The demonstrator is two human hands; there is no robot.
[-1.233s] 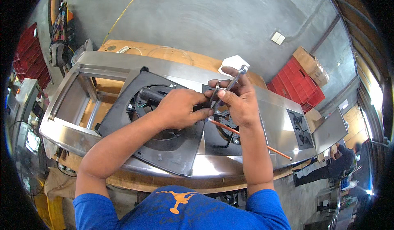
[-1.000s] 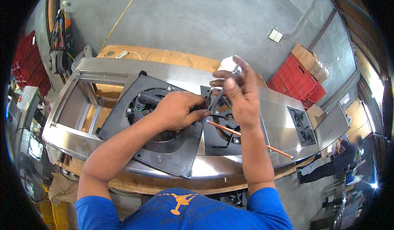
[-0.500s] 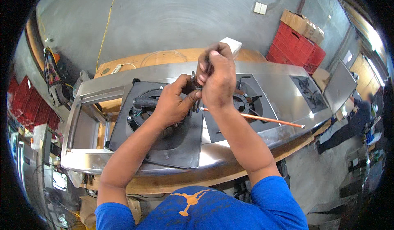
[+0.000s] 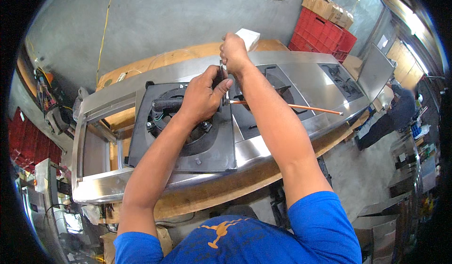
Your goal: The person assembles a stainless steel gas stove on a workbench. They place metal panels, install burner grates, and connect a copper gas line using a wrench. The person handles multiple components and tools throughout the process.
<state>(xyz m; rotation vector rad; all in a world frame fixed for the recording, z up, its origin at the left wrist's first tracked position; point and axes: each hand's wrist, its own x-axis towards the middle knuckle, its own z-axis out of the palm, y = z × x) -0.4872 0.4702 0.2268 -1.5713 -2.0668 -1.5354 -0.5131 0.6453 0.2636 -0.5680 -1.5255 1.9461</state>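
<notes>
A flat metal tool that looks like a wrench (image 4: 223, 70) stands between my hands over the stove. My right hand (image 4: 234, 53) is closed in a fist round its far end. Thumb and fingers of my left hand (image 4: 205, 94) close round the nearer end, where the fitting is mostly hidden. From beside that spot a thin copper tube (image 4: 310, 108) runs right, passing behind my right forearm. Under my left hand lies a black burner plate (image 4: 216, 158) with its dark burner pipe (image 4: 165, 105) showing. A second burner (image 4: 278, 87) is partly covered by my right arm.
The steel stove frame (image 4: 99, 184) has an open bay at left and another burner (image 4: 341, 80) at right. Behind it are a wooden board (image 4: 165, 62), a white box (image 4: 248, 37) and red crates (image 4: 320, 34). A person (image 4: 393, 111) is at far right.
My right hand has moved from close beside my left hand to farther off, its raised fingers now closed round the metal tool. My left hand keeps its grip. The whole view has shifted a little.
</notes>
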